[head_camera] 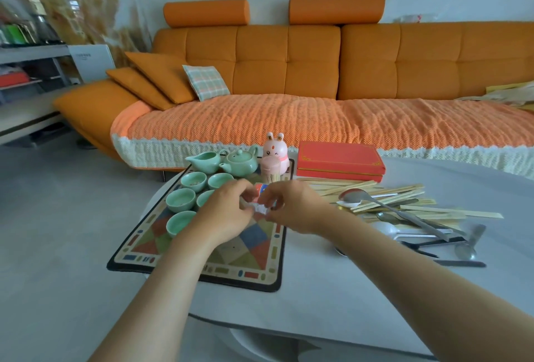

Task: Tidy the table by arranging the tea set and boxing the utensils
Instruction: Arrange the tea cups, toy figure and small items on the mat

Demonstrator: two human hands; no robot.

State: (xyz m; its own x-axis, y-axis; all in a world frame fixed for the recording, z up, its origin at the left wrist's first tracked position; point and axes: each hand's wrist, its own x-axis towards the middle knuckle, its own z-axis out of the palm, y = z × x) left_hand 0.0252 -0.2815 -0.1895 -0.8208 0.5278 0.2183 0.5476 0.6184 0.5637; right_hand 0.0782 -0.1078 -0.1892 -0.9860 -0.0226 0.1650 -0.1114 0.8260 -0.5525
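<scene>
On a patterned mat (245,269) stand a pale green teapot (241,161), a matching pitcher (203,161) and several green cups (181,200). My left hand (222,211) and my right hand (291,208) meet above the mat, both pinching a small red, white and blue packet (261,198). To the right lies a heap of wooden chopsticks (404,202), metal spoons (358,196) and other cutlery. A closed red box (339,161) rests behind the heap.
A pink rabbit toothpick holder (274,161) stands at the mat's far edge. The white table (318,304) has its rounded edge near me and at left. An orange sofa (318,72) runs behind the table; shelving (26,72) is at far left.
</scene>
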